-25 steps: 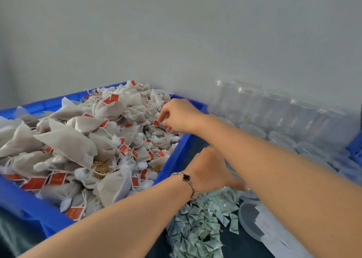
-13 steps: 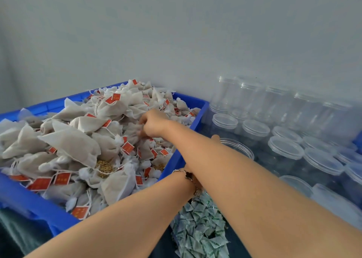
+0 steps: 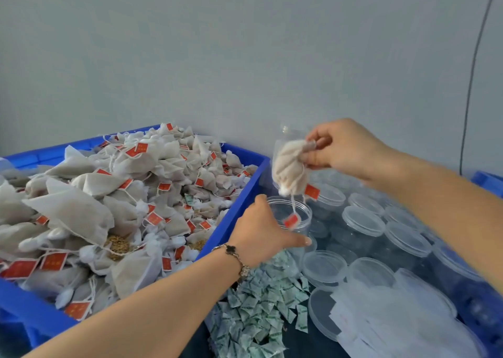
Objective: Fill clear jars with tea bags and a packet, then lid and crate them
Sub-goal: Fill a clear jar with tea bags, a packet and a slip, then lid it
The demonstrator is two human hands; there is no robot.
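In the head view, the right hand is pinching a small bunch of tea bags directly above the open clear jar, and one red tag is hanging into the jar's mouth. The left hand is gripping this jar, just beside the right wall of the blue crate that is holding the heap of tea bags.
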